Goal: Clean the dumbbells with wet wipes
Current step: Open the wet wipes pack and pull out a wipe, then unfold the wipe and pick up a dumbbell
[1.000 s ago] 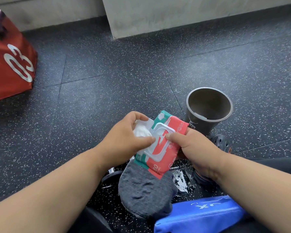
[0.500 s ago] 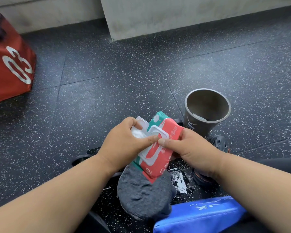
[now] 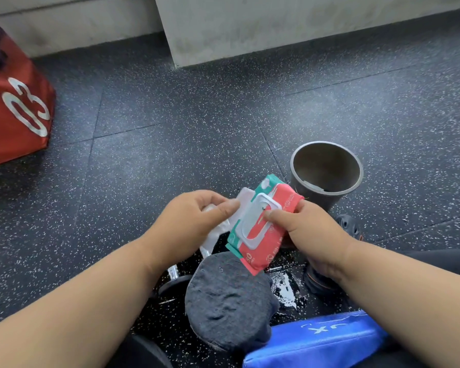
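Head view looks down on a black rubber floor (image 3: 197, 144) flecked white, a grey concrete wall (image 3: 276, 22) beyond the hands. Right hand (image 3: 311, 235) grips a soft, glossy red-and-teal wipe pack (image 3: 266, 235), long axis slanting from near-left to far-right, white flip lid (image 3: 243, 200) open. Left hand (image 3: 194, 221) pinches a white wet wipe (image 3: 214, 237) beside it. Chrome dumbbell handle (image 3: 172, 272) lies below the left hand.

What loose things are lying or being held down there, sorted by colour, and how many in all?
Red: 2, the big numbered box and the mostly red wet wipe pack.
White: 1, the wipe held by the left hand.
Grey: 2, the bucket and the cloth.
Blue: 1, the pad.
Total: 6.
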The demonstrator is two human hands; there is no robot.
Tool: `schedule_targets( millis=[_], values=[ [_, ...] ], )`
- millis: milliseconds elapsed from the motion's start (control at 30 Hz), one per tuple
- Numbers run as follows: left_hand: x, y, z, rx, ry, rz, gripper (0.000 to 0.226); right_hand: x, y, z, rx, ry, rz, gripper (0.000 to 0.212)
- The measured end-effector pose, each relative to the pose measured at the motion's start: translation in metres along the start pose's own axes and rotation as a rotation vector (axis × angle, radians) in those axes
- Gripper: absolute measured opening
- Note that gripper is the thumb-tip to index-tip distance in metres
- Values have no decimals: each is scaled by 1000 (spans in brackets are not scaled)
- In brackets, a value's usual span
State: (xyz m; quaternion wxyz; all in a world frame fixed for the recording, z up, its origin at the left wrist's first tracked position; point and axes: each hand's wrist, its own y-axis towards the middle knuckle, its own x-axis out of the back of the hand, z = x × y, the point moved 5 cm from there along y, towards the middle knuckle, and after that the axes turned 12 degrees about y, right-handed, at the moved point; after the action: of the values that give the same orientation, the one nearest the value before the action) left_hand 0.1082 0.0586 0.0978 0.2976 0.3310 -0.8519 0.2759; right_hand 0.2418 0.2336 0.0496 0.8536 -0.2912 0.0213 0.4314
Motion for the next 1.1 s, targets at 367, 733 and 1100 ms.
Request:
schedule_targets(
  millis=[367,733,1100],
  values=[
    [-28,-5,-1,-31,40,146,23,-9,-4,-2,-136,134,94,15],
    [-43,-7,-4,-68,197,237,37,11,16,-10,-86,-60,-3,19],
    [-38,-7,9,245,-482,275,43,97,81,-81,-457,-713,-63,19]
  ],
)
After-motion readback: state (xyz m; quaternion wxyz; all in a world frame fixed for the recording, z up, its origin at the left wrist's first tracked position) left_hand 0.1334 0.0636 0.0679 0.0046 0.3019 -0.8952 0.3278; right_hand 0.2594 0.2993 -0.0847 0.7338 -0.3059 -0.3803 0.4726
